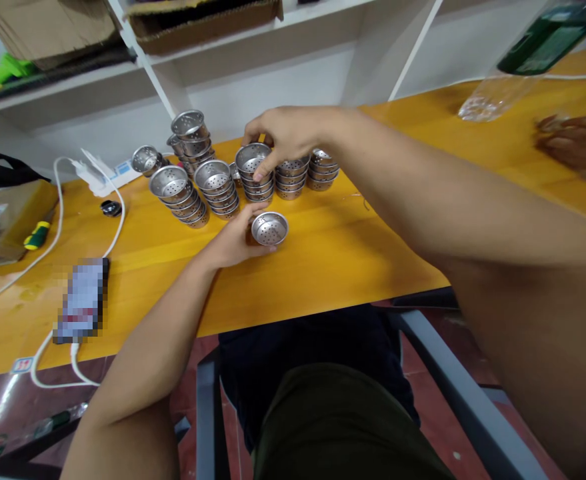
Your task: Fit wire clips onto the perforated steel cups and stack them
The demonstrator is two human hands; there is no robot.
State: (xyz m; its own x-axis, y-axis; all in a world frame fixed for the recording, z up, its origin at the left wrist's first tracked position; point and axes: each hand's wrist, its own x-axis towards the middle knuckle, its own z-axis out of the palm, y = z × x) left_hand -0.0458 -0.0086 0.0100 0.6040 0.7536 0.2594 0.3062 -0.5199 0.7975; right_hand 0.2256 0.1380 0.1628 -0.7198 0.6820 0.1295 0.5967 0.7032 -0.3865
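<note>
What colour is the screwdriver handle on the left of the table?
Green and yellow; the head view shows the screwdriver handle.

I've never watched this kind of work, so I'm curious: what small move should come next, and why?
Probably the right hand should press the top cup gently down, then let go: it grips that cup's rim above the stack, though I can't tell whether the cup is fully seated. The left hand holds a separate single cup.
</note>
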